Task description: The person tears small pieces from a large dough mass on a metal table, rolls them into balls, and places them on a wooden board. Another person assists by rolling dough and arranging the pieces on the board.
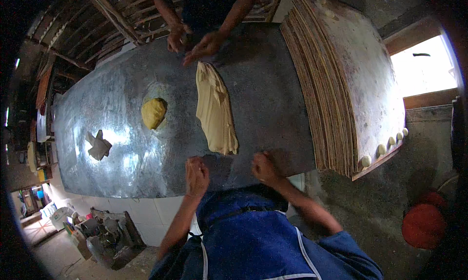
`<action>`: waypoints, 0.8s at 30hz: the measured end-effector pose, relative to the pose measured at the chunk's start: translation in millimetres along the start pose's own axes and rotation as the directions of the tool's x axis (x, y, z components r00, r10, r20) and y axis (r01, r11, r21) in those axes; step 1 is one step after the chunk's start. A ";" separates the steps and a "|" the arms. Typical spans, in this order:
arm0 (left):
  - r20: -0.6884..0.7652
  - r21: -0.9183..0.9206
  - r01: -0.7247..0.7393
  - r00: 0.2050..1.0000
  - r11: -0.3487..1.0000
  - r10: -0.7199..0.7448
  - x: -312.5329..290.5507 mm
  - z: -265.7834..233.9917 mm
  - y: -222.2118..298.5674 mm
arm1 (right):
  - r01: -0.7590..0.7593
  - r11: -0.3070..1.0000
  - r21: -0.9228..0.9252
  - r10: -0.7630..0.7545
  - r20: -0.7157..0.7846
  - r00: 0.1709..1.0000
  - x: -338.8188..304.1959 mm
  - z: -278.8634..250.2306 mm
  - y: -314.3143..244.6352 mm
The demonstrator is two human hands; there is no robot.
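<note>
A long slab of pale dough (217, 112) lies on the grey metal tabletop (263, 104), stretching from the far side toward me. Beyond its near end, on the left, my left hand (197, 176) is closed with its fingers curled in. My right hand (265, 167) is also closed, to the right of that end. Both hands are at the table's near edge, apart from the dough. What they hold, if anything, is hidden. Left of the slab sits a rounded yellow lump (153, 113). Farther left is a crumpled grey piece, perhaps cloth or plastic (99, 146).
Across the table are a co-worker's hands (202, 47), near the slab's far end. A tall stack of boards (331, 90) stands on the right, with several small dough balls (381, 149) along its top board's near edge. A red round object (423, 226) is at lower right.
</note>
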State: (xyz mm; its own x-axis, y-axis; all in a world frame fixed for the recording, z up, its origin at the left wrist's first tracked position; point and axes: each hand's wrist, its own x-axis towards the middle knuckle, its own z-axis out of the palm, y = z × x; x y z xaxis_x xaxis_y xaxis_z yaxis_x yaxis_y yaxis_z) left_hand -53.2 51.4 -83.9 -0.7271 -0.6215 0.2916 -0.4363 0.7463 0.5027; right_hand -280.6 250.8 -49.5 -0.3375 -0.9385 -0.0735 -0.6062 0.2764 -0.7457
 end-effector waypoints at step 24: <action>-0.090 0.029 0.188 0.979 0.982 -0.184 26.6 -40.3 -50.2 | 0.189 0.900 -0.392 -0.313 -0.283 0.906 -2.3 -41.6 70.9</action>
State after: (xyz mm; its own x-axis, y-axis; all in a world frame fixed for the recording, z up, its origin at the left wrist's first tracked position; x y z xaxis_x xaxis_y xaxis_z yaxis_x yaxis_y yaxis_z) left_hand -29.3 -12.2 -68.6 -0.5834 -0.7673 0.2662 -0.5803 0.6231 0.5244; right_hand -352.7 281.2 -74.7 -0.3200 -0.8785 0.3547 -0.8918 0.1529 -0.4257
